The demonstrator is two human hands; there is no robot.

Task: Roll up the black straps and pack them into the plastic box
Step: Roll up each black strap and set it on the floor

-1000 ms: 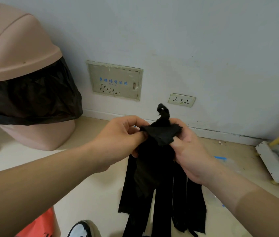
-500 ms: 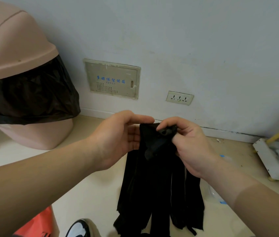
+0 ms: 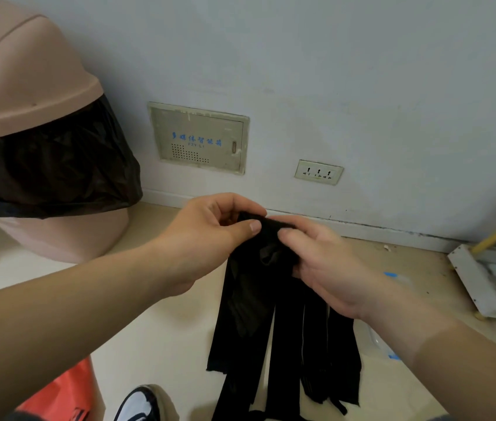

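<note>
Both hands meet at the middle of the view, in front of a pale wall, and share one bundle of black straps (image 3: 286, 329). The left hand (image 3: 207, 238) pinches the bundle's top edge, its thumb laid flat on the near side of the fabric and its fingers curled over the far side. The right hand (image 3: 328, 268) has its fingers bent round the top of the same bundle from the other side, with its thumb tip pressed onto the cloth just beside the left thumb. The folded upper end of the straps is bunched between the two hands; below it several long flat bands hang down loose, side by side, above the beige floor (image 3: 164, 344), and their lower ends reach the bottom edge of the view near a white and dark shoe (image 3: 137, 402).

At the left stands a pink swing-lid bin (image 3: 28, 86) lined with a black bag (image 3: 52, 171). A grey flush panel (image 3: 198, 138) with blue lettering and a triple wall socket (image 3: 318, 172) sit low on the wall. An orange-red bag (image 3: 64, 393) shows at the bottom left, and a white frame with yellow rods (image 3: 471, 284) lies at the right
</note>
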